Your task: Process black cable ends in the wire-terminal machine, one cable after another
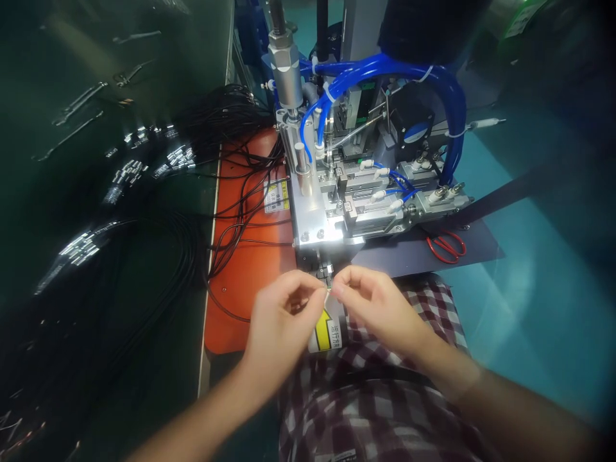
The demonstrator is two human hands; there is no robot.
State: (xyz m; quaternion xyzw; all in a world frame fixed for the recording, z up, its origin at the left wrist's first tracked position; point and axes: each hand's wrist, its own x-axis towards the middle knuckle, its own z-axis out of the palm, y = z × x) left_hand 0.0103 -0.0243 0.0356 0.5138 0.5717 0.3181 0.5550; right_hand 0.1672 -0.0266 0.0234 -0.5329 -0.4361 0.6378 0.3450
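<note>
In front of a metal machine [310, 221], at its small front tooling [325, 269], my two hands meet fingertip to fingertip. My left hand [283, 314] is closed in a pinch, thumb against index finger. Facing it, my right hand [378, 305] pinches as well. Whatever lies between the fingertips is too small and blurred to name. Just below the fingers is a white label with a yellow arrow [323, 332]. One black cable [228, 311] runs over the orange board [231, 333] and passes behind my left hand.
Black cables with shiny ends [81, 247] lie in bundles on the dark table at the left. Blue air tubes [380, 67] arch over the machine. Red-handled scissors [447, 247] rest on the grey base plate at the right. A checkered cloth [385, 417] covers the lap.
</note>
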